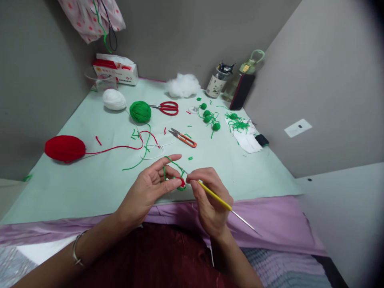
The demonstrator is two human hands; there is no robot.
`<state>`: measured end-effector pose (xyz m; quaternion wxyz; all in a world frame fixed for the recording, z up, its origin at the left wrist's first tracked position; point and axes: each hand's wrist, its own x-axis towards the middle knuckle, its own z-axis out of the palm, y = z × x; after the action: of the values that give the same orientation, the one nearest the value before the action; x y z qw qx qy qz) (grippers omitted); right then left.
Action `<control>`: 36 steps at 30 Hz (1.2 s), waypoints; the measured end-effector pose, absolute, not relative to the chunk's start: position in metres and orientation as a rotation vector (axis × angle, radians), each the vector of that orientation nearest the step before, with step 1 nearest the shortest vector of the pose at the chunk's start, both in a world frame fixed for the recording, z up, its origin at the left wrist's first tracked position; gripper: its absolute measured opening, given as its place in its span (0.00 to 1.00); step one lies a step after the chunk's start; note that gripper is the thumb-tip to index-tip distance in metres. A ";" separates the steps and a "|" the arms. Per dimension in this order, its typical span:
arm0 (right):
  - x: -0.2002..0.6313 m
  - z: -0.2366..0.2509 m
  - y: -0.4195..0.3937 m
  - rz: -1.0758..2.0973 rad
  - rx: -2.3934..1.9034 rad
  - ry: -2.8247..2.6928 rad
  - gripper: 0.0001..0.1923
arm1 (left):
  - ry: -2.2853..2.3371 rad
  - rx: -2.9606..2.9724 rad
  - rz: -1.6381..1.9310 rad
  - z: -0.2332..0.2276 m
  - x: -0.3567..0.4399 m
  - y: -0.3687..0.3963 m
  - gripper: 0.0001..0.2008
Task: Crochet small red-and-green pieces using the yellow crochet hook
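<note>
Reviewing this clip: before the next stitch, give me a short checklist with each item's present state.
1. Right hand grips the yellow crochet hook: ok.
2. Left hand pinches the small red and green crochet piece: ok.
3. Green yarn runs over the left forefinger: ok.
4. Hook tip caught in a loop: cannot tell, hidden at the piece.
5. Green yarn ball lies apart from the red yarn ball, though their strands cross: ok.
6. Orange snips lie on the table ahead of the hands: ok.
</note>
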<state>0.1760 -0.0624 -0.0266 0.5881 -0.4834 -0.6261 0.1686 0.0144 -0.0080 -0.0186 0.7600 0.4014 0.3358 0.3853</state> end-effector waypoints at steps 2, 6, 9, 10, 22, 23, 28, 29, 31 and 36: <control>0.175 -0.029 -0.061 0.335 -1.115 -1.469 0.14 | 0.732 0.856 0.837 -0.019 0.015 -0.009 0.27; 0.171 -0.034 -0.059 0.214 -1.144 -1.470 0.16 | 0.708 0.840 0.829 -0.019 0.016 -0.011 0.27; 0.168 -0.037 -0.058 0.156 -1.169 -1.444 0.17 | 0.680 0.875 0.812 -0.019 0.015 -0.012 0.24; 0.168 -0.037 -0.058 0.148 -1.169 -1.431 0.17 | 0.675 0.885 0.809 -0.019 0.015 -0.012 0.24; 0.168 -0.028 -0.053 0.622 -1.101 -1.262 0.10 | 0.719 0.796 0.805 -0.015 0.015 -0.011 0.22; 0.168 -0.028 -0.054 0.603 -1.113 -1.267 0.09 | 0.724 0.800 0.813 -0.015 0.015 -0.011 0.22; 0.169 -0.026 -0.057 0.613 -1.156 -1.316 0.08 | 0.734 0.813 0.832 -0.016 0.016 -0.006 0.22; 0.170 -0.025 -0.058 0.621 -1.157 -1.316 0.08 | 0.738 0.817 0.821 -0.016 0.016 -0.006 0.23; 0.171 -0.022 -0.058 0.634 -1.148 -1.313 0.08 | 0.739 0.831 0.795 -0.017 0.016 -0.005 0.25; 0.174 -0.019 -0.058 0.708 -1.097 -1.190 0.09 | 0.731 0.811 0.748 -0.017 0.014 -0.004 0.23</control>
<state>0.1736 -0.0584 -0.0187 0.6347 -0.4799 -0.5205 0.3097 0.0141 -0.0039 -0.0167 0.7889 0.3766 0.3394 0.3473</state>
